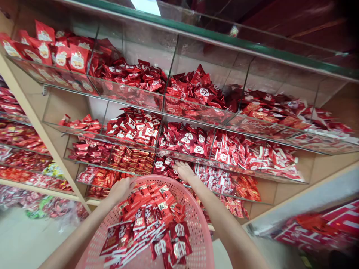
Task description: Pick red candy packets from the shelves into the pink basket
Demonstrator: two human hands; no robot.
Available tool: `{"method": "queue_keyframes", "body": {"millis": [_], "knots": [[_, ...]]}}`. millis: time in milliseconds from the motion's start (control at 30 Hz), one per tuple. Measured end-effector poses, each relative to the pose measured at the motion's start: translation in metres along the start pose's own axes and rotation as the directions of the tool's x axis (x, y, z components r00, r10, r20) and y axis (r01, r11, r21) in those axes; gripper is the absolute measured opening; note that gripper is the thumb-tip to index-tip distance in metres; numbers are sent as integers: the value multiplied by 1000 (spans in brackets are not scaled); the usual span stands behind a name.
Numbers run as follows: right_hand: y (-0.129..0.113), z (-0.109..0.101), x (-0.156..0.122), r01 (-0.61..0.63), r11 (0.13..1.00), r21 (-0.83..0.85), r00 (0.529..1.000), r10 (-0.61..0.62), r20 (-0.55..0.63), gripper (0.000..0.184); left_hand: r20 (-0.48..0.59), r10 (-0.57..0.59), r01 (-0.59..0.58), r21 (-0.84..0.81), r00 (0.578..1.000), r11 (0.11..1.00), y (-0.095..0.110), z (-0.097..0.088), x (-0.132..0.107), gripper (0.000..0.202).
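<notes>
My left hand [121,189] is closed on the rim of a round pink plastic basket [206,239], which tilts in front of the shelves. Inside lie red candy packets [164,215], dark red packets with white labels [179,246] and several white-sticked lollipops [140,243]. My right hand [185,172] reaches over the basket's far rim to a lower shelf compartment. Its fingers look apart, at small dark red packets with white labels [164,164]; nothing shows in them, though the fingertips are partly unclear.
Glass-fronted shelves [134,98] hold piles of red packets in divided compartments. A wooden upright [30,101] separates another shelf unit on the left. Bagged goods [47,203] lie low at the left, and red and white packages [322,224] at the lower right.
</notes>
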State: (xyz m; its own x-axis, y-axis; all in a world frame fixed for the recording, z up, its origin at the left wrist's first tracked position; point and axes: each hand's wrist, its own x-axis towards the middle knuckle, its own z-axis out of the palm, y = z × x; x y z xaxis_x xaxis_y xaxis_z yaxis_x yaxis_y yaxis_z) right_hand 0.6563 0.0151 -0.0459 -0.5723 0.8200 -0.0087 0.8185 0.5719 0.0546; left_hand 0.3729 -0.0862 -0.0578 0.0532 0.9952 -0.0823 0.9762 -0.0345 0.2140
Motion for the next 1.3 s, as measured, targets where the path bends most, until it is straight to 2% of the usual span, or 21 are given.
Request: {"method": "queue_keyframes", "body": {"millis": [267, 333, 400, 467, 500, 567, 633, 667, 733, 867, 967, 1100, 1200, 1300], "knots": [[-3, -11, -12, -22, 998, 65, 993, 29, -118, 41, 12, -8, 8, -9, 1000, 1000, 0, -1, 0, 41], [-8, -14, -22, 0, 988, 156, 981, 31, -193, 40, 6, -6, 6, -4, 1000, 1000, 0, 0, 1, 41], [-17, -16, -35, 28, 947, 319, 959, 65, -278, 45, 0, -7, 7, 5, 1000, 1000, -2, 2, 1, 42], [-30, -13, -51, 47, 834, 550, 940, 150, -307, 55, 8, -3, 3, 7, 1000, 1000, -2, 2, 2, 42], [-37, -10, -58, 50, 732, 679, 937, 202, -287, 60, 15, -4, 4, 5, 1000, 1000, -2, 2, 2, 42], [-50, -2, -73, 49, 433, 900, 940, 285, -188, 63, 29, -10, 10, 1, 1000, 1000, -1, 2, 2, 42], [-62, 8, -86, 20, 105, 994, 946, 320, -53, 58, 27, -15, 15, -4, 1000, 1000, 0, 1, 3, 42], [-66, 12, -92, -11, -23, 1000, 946, 325, 18, 54, 24, -19, 19, -2, 1000, 1000, 0, 0, 3, 42], [-72, 20, -104, -109, -182, 977, 931, 327, 165, 43, 19, -13, 13, 7, 1000, 1000, 0, 0, 3, 41], [-82, 30, -123, -252, -366, 896, 882, 294, 368, 32, 6, 5, -5, 39, 1000, 999, -2, 2, 3, 42], [-89, 34, -132, -266, -484, 833, 862, 267, 431, 33, 2, 9, -9, 38, 1000, 999, -3, 3, 4, 42], [-95, 37, -136, -267, -586, 765, 826, 270, 495, 34, 7, 11, -11, 47, 1000, 999, -2, 2, 3, 43], [-95, 42, -137, -298, -575, 762, 808, 273, 522, 32, 2, 14, -14, 36, 1000, 999, -2, 2, 3, 43], [-93, 50, -139, -401, -474, 784, 772, 285, 568, 29, -1, 9, -9, 25, 1000, 1000, -2, 3, 3, 43]]}}
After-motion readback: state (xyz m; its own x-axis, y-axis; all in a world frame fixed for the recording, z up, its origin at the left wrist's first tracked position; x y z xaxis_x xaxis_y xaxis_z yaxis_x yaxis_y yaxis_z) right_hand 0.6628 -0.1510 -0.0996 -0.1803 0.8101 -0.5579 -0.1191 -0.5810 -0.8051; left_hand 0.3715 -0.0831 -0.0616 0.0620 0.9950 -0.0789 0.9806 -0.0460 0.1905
